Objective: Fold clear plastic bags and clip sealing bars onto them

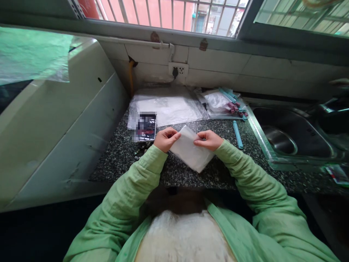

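Speckled dark granite countertop (185,174) fills the middle of the frame, running back to a white tiled wall under a barred window along the top edge. At the centre of the picture, just above the counter's near edge, a small white plastic bag (191,151) is held tilted, one corner pointing toward the lower middle. The left hand (165,138) pinches the bag's upper left edge between thumb and fingers, and the right hand (208,139) pinches its upper right edge the same way; both are closed on the bag, and both sleeves are light green.

Left of the left hand, touching distance away, a dark phone (146,128) lies flat on the counter with its screen blurred. Behind the hands, toward the upper centre, a stack of clear plastic sheets (166,105) lies against the wall, below a white wall socket (178,69) with a plug in it. To the right of the sheets sits a pile of bags with blue and pink sealing strips (226,103), and a single blue strip (237,134) lies apart, near the right hand. A steel sink (294,136) occupies the right of the frame. A large pale appliance (54,120) fills the left.
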Demonstrator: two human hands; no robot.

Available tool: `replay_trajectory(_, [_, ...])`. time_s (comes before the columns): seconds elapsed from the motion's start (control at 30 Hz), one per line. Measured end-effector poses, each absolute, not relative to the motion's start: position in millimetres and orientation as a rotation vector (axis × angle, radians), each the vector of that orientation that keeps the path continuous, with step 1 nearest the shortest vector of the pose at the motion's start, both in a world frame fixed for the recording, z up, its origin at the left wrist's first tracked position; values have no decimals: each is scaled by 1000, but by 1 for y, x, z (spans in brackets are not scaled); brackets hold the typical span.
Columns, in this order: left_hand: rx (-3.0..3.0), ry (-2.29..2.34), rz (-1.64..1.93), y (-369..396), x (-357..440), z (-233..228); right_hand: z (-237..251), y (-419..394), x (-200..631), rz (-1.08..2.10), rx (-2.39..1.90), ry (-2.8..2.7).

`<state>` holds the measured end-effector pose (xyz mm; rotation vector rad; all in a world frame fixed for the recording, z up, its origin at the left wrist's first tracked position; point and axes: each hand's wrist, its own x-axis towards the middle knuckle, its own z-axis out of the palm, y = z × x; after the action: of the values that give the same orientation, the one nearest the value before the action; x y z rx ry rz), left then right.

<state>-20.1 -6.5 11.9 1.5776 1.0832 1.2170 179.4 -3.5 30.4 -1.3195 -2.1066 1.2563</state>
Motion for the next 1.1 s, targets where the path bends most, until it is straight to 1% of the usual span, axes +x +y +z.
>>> replay_trajectory(0.23, [1485, 1115, 1044, -5, -20, 6, 31, -5, 180, 1187, -1289, -2171])
replay_trajectory(0.57, [1483, 1065, 1174, -6, -20, 11, 27, -2, 181, 1165, -1245, -2186])
replay_trajectory(0.87, [1429, 1073, 1116, -7, -19, 11, 23, -2, 184, 1086, -1246, -2226])
replay_trajectory(1.1, [1381, 1139, 1160, -7, -22, 16, 20, -2, 195, 1309, -1301, -2197])
